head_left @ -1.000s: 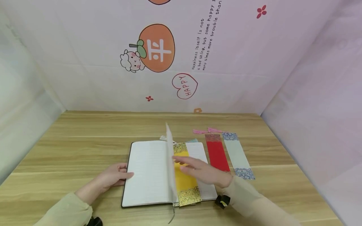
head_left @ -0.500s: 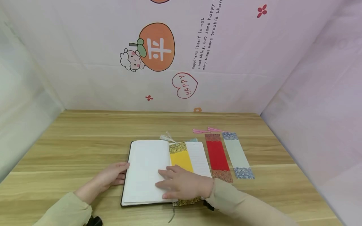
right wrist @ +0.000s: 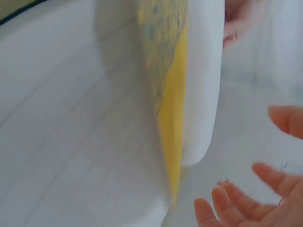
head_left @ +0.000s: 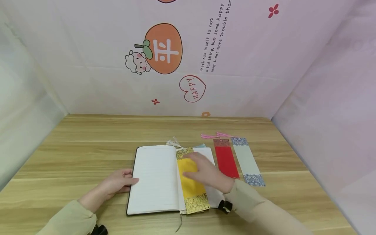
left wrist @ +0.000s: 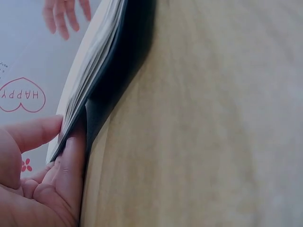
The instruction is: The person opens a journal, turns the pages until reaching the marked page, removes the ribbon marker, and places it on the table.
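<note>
An open notebook [head_left: 155, 179] with a dark cover lies on the wooden table [head_left: 88, 147]. A yellow bookmark [head_left: 189, 184] with patterned ends lies on its right page beside the spine. My right hand [head_left: 202, 169] is over this bookmark with fingers straight and spread. The right wrist view shows the fingers [right wrist: 236, 203] spread, holding nothing, next to the yellow bookmark [right wrist: 173, 118]. My left hand [head_left: 118, 182] holds the notebook's left edge. In the left wrist view the thumb [left wrist: 31, 132] lies on the pages and a finger [left wrist: 71, 175] against the cover [left wrist: 118, 66].
A red bookmark [head_left: 225, 161] and a pale grey one [head_left: 246, 160] lie side by side right of the notebook, pink tassels [head_left: 217, 135] at their far ends. A white tassel [head_left: 173, 143] and a teal tip [head_left: 201, 145] poke out behind the notebook. Printed walls enclose the table.
A page that stood upright was turned onto the left side and pressed flat by my right hand. That hand then moved back right over the yellow bookmark. The left hand stayed.
</note>
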`<state>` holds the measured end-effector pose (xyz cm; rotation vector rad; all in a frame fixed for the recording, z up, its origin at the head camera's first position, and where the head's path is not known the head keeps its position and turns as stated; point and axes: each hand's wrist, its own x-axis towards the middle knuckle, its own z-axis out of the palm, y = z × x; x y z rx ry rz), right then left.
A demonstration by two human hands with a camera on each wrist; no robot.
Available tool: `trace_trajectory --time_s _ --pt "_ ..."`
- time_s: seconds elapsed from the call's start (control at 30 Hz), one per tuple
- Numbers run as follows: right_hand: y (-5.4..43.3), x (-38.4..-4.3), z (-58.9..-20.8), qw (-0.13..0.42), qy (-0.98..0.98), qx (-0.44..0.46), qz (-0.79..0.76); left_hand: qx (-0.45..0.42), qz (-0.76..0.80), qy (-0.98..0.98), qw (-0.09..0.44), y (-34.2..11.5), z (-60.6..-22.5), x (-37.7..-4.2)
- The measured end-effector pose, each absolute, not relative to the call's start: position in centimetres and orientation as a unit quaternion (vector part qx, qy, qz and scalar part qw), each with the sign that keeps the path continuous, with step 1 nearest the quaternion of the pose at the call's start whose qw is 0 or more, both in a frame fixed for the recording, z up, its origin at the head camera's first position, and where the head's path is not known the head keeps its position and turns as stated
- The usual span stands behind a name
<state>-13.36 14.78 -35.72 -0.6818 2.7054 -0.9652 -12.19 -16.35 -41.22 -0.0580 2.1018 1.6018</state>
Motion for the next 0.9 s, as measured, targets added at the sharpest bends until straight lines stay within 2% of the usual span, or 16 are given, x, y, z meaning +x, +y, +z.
trace_trajectory --time_s 0.07,0.17,0.27,0.4,0.5,0.73,0.9 --pt "16.0 -14.0 -35.9 0.097 0.911 -0.142 -0.376 -0.025 0.584 0.773 0.245 -16.3 -41.1 -12.1" --pt "17.7 -14.8 -36.3 0.139 0.891 -0.031 -0.431 -0.029 0.585 0.773 0.244 -16.2 -41.1 -12.1" --pt "18.7 -15.2 -37.0 0.196 0.859 0.021 -0.472 -0.033 0.585 0.773 0.241 -16.1 -41.0 -12.0" --pt "18.8 -15.3 -37.8 0.256 0.814 0.028 -0.520 -0.033 0.582 0.778 0.237 -16.1 -41.1 -12.1" --pt "18.3 -15.2 -38.1 0.270 0.803 0.025 -0.531 -0.032 0.581 0.778 0.236 -16.0 -41.0 -12.1" --pt "17.5 -15.2 -38.8 0.264 0.819 0.021 -0.510 -0.032 0.576 0.783 0.233 -16.0 -40.8 -11.9" --pt "19.0 -15.9 -37.5 0.246 0.827 0.002 -0.505 -0.030 0.577 0.783 0.230 -16.0 -40.8 -11.9"
